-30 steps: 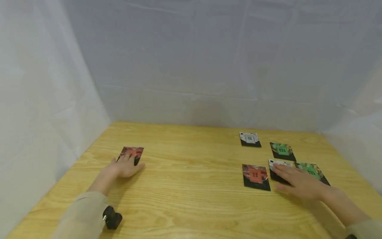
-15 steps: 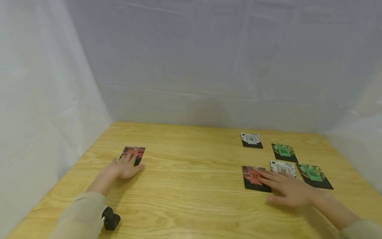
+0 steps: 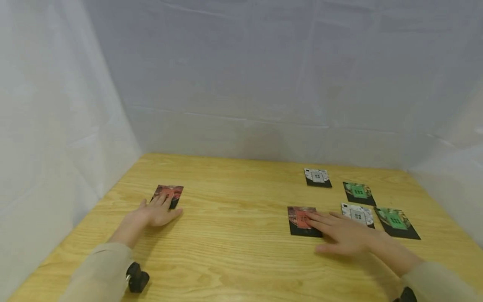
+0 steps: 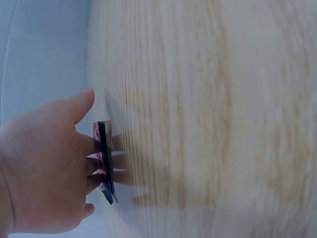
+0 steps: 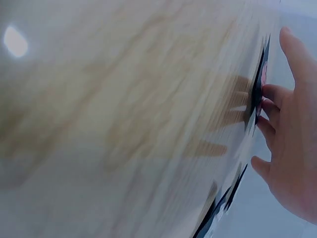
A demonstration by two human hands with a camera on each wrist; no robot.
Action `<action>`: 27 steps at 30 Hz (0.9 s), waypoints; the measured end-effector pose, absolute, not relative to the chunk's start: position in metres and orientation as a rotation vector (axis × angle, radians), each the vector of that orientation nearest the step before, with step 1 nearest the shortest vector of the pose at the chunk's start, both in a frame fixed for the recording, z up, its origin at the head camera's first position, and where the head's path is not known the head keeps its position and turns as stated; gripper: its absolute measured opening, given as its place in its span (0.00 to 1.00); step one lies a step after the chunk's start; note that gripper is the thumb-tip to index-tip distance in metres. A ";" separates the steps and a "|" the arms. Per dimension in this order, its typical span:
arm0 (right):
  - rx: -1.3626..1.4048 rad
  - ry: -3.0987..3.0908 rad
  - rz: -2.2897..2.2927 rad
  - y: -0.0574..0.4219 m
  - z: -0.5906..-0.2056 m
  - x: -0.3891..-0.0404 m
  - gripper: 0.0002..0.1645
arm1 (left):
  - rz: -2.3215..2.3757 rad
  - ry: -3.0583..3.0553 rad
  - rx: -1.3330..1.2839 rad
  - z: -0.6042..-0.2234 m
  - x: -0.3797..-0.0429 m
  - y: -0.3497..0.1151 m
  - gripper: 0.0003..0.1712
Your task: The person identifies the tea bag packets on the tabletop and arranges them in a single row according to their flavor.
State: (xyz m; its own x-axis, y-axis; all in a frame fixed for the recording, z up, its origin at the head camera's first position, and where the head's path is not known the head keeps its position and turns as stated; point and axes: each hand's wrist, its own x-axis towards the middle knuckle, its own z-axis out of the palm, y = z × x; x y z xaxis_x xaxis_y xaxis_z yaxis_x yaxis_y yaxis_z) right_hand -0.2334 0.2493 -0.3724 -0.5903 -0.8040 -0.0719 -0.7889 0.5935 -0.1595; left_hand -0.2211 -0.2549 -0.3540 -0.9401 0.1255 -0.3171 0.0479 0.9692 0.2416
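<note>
At the left of the table, my left hand (image 3: 156, 214) rests its outstretched fingertips on a flat red-and-black printed packet (image 3: 171, 193). The left wrist view shows the same packet (image 4: 102, 158) under the fingers, with the thumb apart from it. My right hand (image 3: 347, 235) presses straight fingertips on a second red-and-black packet (image 3: 296, 220), right of the table's middle, and hides its right part. In the right wrist view, the fingers touch the red packet (image 5: 258, 82). Close behind the right hand lies a white-and-black packet (image 3: 360, 213), its lower edge partly covered.
Two green-and-black packets, a nearer one (image 3: 398, 222) and a farther one (image 3: 358, 192), lie at the right. Another white-and-black packet (image 3: 317, 176) is near the back edge of the wooden table (image 3: 234, 260). White sheeting (image 3: 245, 84) encloses the back and sides.
My right hand has moved left from the white and green packets onto the red packet, which has slid left, away from the white one. The left hand stays in place.
</note>
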 end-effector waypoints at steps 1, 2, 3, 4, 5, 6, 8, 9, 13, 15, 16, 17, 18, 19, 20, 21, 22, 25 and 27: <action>-1.341 2.674 -0.157 0.246 -0.372 -0.234 0.41 | 0.330 2.784 0.129 -0.354 -0.220 -0.255 0.49; -1.334 2.665 -0.146 0.243 -0.371 -0.235 0.41 | 0.334 2.786 0.139 -0.353 -0.220 -0.255 0.48; -1.328 2.654 -0.144 0.239 -0.371 -0.236 0.41 | 0.332 2.786 0.141 -0.353 -0.219 -0.255 0.48; -1.327 2.643 -0.138 0.236 -0.370 -0.236 0.41 | 0.331 2.788 0.144 -0.352 -0.219 -0.255 0.48; -1.319 2.632 -0.131 0.234 -0.369 -0.237 0.42 | 0.323 2.790 0.147 -0.352 -0.219 -0.254 0.48; -1.317 2.621 -0.121 0.231 -0.368 -0.237 0.42 | 0.316 2.790 0.151 -0.352 -0.219 -0.255 0.48; -1.310 2.602 -0.106 0.227 -0.368 -0.239 0.42 | 0.307 2.791 0.154 -0.353 -0.220 -0.255 0.48; -1.304 2.595 -0.104 0.225 -0.368 -0.240 0.42 | 0.302 2.792 0.155 -0.353 -0.220 -0.256 0.48; -1.277 2.583 -0.081 0.217 -0.370 -0.246 0.43 | 0.295 2.793 0.156 -0.354 -0.220 -0.257 0.48; -1.266 2.579 -0.081 0.212 -0.370 -0.248 0.43 | 0.298 2.791 0.156 -0.354 -0.220 -0.258 0.49; -1.264 2.576 -0.078 0.209 -0.370 -0.250 0.44 | 0.294 2.794 0.158 -0.356 -0.221 -0.259 0.49; -1.258 2.575 -0.073 0.205 -0.369 -0.251 0.44 | 0.295 2.792 0.157 -0.356 -0.221 -0.259 0.49; -1.248 2.573 -0.064 0.201 -0.369 -0.252 0.45 | 0.299 2.792 0.156 -0.356 -0.221 -0.259 0.50; -1.248 2.573 -0.054 0.197 -0.368 -0.253 0.45 | 0.303 2.791 0.155 -0.356 -0.221 -0.259 0.50; -1.240 2.570 -0.044 0.193 -0.367 -0.254 0.45 | 0.306 2.790 0.155 -0.356 -0.221 -0.259 0.50; -1.235 2.568 -0.036 0.189 -0.366 -0.255 0.45 | 0.307 2.789 0.154 -0.357 -0.222 -0.260 0.51; -1.225 2.567 -0.023 0.184 -0.366 -0.257 0.45 | 0.299 2.790 0.149 -0.358 -0.223 -0.260 0.51; -1.213 2.560 -0.016 0.172 -0.364 -0.259 0.46 | 0.299 2.788 0.147 -0.358 -0.223 -0.260 0.52; -1.206 2.554 -0.013 0.165 -0.362 -0.260 0.47 | 0.297 2.789 0.149 -0.358 -0.223 -0.260 0.52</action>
State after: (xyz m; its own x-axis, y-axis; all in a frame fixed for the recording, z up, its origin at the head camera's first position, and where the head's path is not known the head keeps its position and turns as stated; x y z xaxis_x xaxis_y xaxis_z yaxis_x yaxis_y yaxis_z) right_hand -0.2600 0.1646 -0.3622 -0.5942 -0.7546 -0.2784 -0.7517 0.6442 -0.1415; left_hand -0.2231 -0.2602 -0.3577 -0.9396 0.1371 -0.3135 0.0681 0.9728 0.2213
